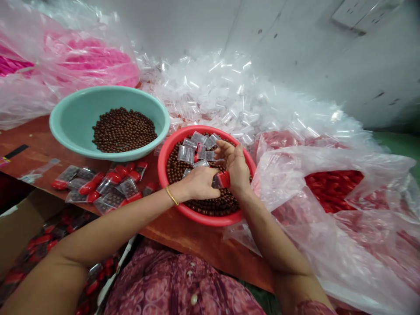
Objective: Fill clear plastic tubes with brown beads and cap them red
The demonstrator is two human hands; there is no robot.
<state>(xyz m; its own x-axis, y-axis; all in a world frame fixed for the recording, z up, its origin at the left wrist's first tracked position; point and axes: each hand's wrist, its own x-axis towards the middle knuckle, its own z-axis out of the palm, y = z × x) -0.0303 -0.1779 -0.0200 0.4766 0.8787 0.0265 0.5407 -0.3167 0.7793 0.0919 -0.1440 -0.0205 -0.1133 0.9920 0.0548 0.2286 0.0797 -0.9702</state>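
Observation:
Both my hands work over a red bowl full of small brown beads, with several small clear bags lying on the beads. My left hand is closed in a pinch on a small clear bag with a red end piece. My right hand curls round the same bag from the other side, fingers bent. A gold bangle sits on my left wrist.
A teal bowl holds more brown beads at the left. Filled bags with red pieces lie on the wooden table between the bowls. A heap of clear empty bags rises behind. Plastic sacks of red pieces lie to the right, pink ones behind left.

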